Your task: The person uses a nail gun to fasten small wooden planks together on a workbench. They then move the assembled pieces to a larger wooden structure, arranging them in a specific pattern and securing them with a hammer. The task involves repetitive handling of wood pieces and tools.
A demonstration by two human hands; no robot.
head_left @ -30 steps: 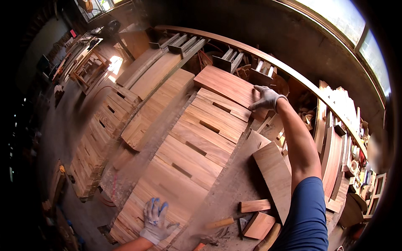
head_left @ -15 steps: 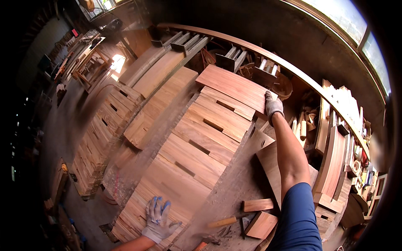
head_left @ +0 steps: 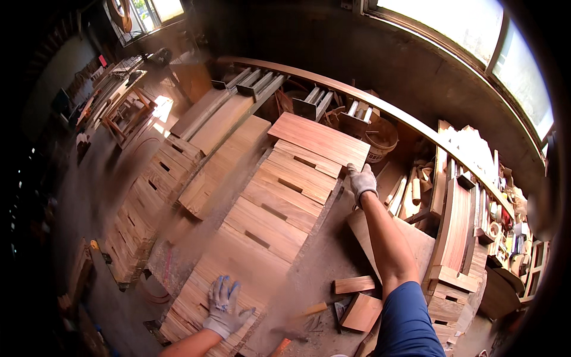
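Observation:
A reddish wooden board (head_left: pixel 318 138) lies crosswise at the far end of a row of pale wooden pieces (head_left: pixel 262 223) with long slots cut in them. At the near right corner of that board, my gloved right hand (head_left: pixel 361 180) has its fingers closed on the edge; the fingers' undersides are hidden. My left hand (head_left: pixel 226 308), in a grey glove with blue patches, rests flat with spread fingers on the near end of the row. It holds nothing.
Stacked slotted timbers (head_left: pixel 146 193) stand to the left, beside a wide plank (head_left: pixel 229 163). Short wood blocks (head_left: pixel 361 312) and a hammer (head_left: pixel 282 345) lie near the right forearm. A bucket (head_left: pixel 380 141) sits beyond the board. Long timbers (head_left: pixel 455 226) are at right.
The view has shifted, so the scene sits lower and farther left. My right hand has slipped slightly nearer along the board's end. My left hand stays flat on the wood.

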